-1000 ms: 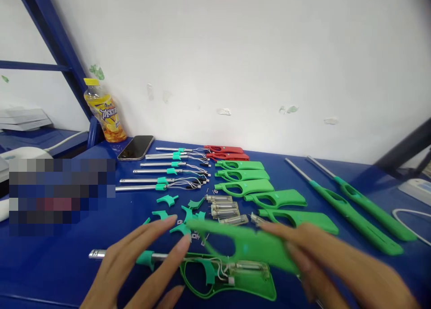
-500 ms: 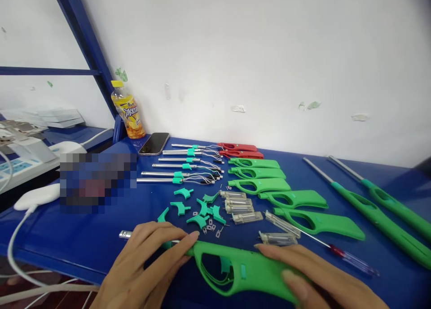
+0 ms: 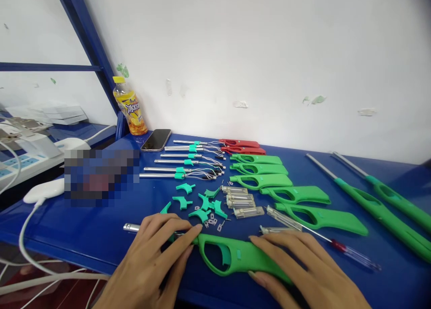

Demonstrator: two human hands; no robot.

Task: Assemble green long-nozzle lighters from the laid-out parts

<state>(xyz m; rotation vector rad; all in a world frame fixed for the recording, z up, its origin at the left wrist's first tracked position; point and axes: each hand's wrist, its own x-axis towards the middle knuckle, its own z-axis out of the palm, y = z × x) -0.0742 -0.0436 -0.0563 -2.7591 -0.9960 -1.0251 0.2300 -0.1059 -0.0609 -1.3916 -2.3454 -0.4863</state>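
Note:
A green long-neck gas lighter point(image 3: 245, 255) lies across the front of the blue table, its metal tube pointing left. My left hand point(image 3: 151, 259) is closed around the neck, where the tube meets the green body. My right hand point(image 3: 299, 264) grips the handle, thumb on the near side and fingers over the top. A teal trigger point(image 3: 226, 255) shows inside the lighter's finger opening. Just beyond lie loose teal triggers point(image 3: 200, 215), small metal clips point(image 3: 212, 220) and clear fuel tanks point(image 3: 249, 211). One tank is partly hidden by my right hand.
Behind are metal tubes with wires point(image 3: 175, 162), green handle shells point(image 3: 262, 181) and red shells point(image 3: 240, 143). Finished-looking green lighters point(image 3: 380, 206) and a screwdriver point(image 3: 353, 256) lie right. At left are a phone point(image 3: 156, 140), a drink bottle point(image 3: 131, 107), a white cable point(image 3: 23, 237) and a power strip point(image 3: 27, 165).
My right hand has shifted left along the handle, and its fingers now wrap it more closely. The trigger sits differently in the opening, with the wires there no longer visible. The view has shifted slightly.

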